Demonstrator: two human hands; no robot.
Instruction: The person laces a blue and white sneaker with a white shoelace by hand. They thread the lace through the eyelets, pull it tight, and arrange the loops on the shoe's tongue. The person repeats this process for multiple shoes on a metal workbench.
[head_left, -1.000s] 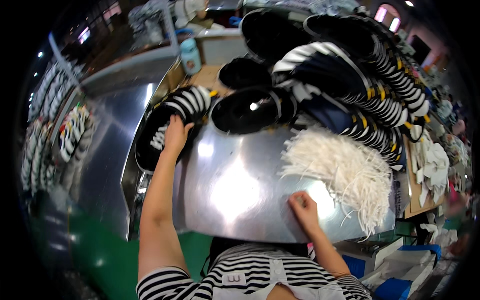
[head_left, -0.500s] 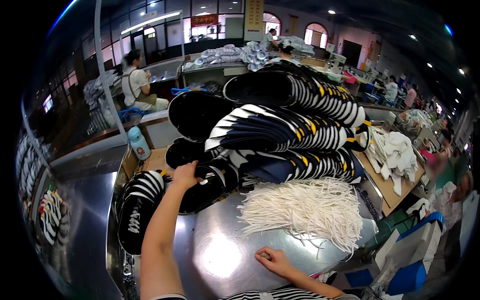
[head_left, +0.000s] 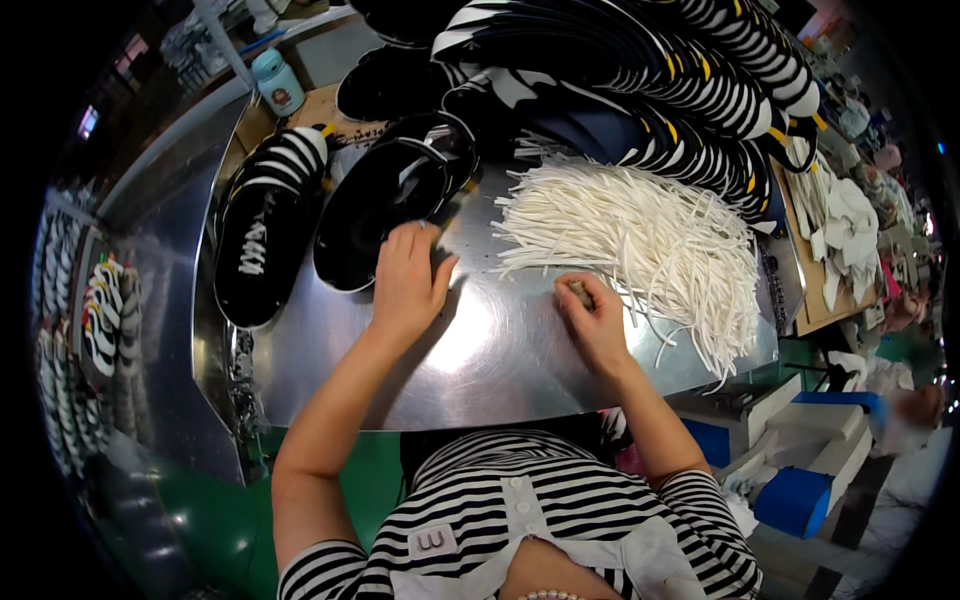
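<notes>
My left hand [head_left: 406,278] is over the bare metal tabletop [head_left: 480,370], beside the near end of a stack of black shoe uppers [head_left: 345,225]. Its fingers are stretched out and the thumb stands apart, with nothing seen in it. My right hand [head_left: 598,325] is closed at the near left edge of a heap of white laces [head_left: 640,225]. Between its thumb and fingers shows a small greyish thing, too small to name. Left of the black stack lies another bundle of black and white uppers [head_left: 262,220], with white lacing on top.
Tall stacks of navy, black and white uppers [head_left: 640,130] with yellow tabs fill the far side. A light blue bottle [head_left: 277,82] stands at the far left. White fabric pieces [head_left: 850,225] lie on a board at the right, above a blue and white machine [head_left: 800,450].
My left hand has left the black stack and come back toward me. My right hand has moved up to the laces, still closed. The view has tilted down.
</notes>
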